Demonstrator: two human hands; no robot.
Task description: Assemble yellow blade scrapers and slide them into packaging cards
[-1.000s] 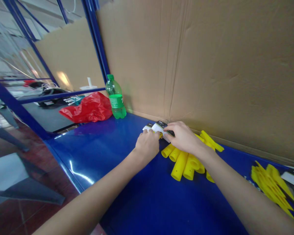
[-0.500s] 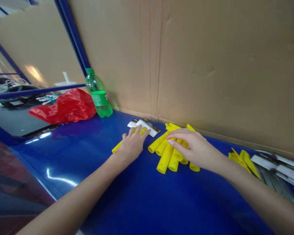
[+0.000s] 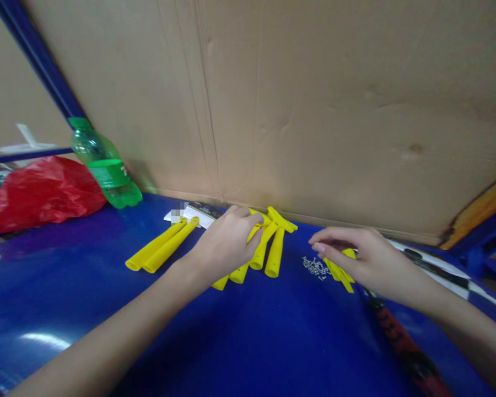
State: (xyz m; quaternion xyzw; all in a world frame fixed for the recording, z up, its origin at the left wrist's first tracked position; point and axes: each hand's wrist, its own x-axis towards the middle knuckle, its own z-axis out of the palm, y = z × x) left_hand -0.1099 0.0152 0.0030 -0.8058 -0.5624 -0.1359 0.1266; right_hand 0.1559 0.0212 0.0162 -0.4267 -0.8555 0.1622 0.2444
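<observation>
Yellow tubes (image 3: 275, 253) aslant, open ends nearest

Free near tabletop (image 3: 281, 336), yellow tubes (image 3: 276, 255) beyond

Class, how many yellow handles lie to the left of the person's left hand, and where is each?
2. The first yellow handle is farthest left; the second yellow handle lies beside it, nearer the left hand. Any under that hand would be hidden.

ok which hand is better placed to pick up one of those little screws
The right hand, I'd say: it looks close to the small screws and shows nothing in its grasp. The left hand is farther off, over the yellow tubes.
</observation>
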